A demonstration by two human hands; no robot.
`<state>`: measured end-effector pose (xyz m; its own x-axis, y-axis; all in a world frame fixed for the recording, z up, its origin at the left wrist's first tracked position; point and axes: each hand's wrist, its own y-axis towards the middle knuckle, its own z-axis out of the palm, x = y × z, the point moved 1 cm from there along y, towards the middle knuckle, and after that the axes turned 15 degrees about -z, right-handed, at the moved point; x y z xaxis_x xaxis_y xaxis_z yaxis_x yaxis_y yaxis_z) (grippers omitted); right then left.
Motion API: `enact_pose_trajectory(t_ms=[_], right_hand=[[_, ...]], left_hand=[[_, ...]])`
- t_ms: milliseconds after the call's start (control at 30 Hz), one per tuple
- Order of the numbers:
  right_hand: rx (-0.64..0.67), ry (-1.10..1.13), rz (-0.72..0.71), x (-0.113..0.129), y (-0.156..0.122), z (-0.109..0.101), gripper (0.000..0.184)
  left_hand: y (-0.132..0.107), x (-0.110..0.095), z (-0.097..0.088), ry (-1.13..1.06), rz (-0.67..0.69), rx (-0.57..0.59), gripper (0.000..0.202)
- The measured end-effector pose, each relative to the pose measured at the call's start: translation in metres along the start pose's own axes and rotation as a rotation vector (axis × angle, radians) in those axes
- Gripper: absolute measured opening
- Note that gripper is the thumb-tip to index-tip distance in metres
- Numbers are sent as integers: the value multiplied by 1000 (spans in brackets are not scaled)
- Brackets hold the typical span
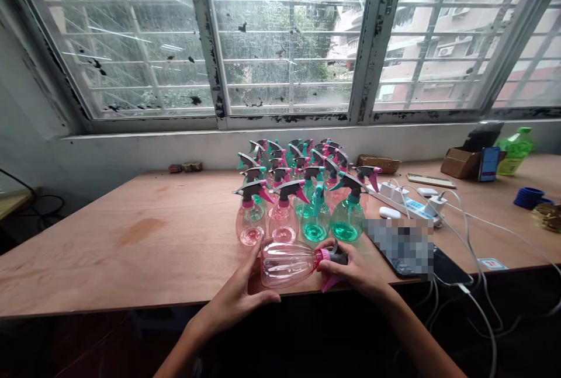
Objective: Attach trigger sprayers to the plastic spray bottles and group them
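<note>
A clear pink spray bottle (287, 264) lies sideways in the air near the table's front edge, its base to the left and its trigger head to the right. My right hand (350, 270) is closed around the grey and pink spray head at the neck. At the other end, my left hand (239, 284) cups the bottle's base, its thumb stretched along the lower side; some of its fingers are hidden. Just behind stand several upright spray bottles in rows, with a pink one (283, 223) and a green one (347, 220) in the front row.
The wooden table (109, 255) runs beneath the windows. To the right are a white power strip (409, 203) with chargers and cables, a phone (451, 264), a cardboard box (460, 162) and a green bottle (517, 150). Cables hang over the front edge.
</note>
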<state>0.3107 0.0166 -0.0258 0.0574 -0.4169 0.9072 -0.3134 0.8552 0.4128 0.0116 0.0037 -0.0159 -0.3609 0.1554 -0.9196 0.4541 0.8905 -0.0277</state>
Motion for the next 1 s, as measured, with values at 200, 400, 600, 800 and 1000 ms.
enact_pose_trajectory(t_ms=[200,400,600,800,1000], right_hand=[[4,11,14,0,0,1,36],[-1,-19,13,2,0,1,38],[-4,-32,8,3,1,2,39],[-10,-9,14,2,1,1,41],[5,-26,9,0,0,1,39]], left_hand=[[1,3,-1,-27,-9,-9,90],[2,0,2,-143,6,36,95],[2,-6,1,-211,-25,65,103],[1,-4,2,-120,-13,45,92],[2,1,-2,-7,0,-12,102]])
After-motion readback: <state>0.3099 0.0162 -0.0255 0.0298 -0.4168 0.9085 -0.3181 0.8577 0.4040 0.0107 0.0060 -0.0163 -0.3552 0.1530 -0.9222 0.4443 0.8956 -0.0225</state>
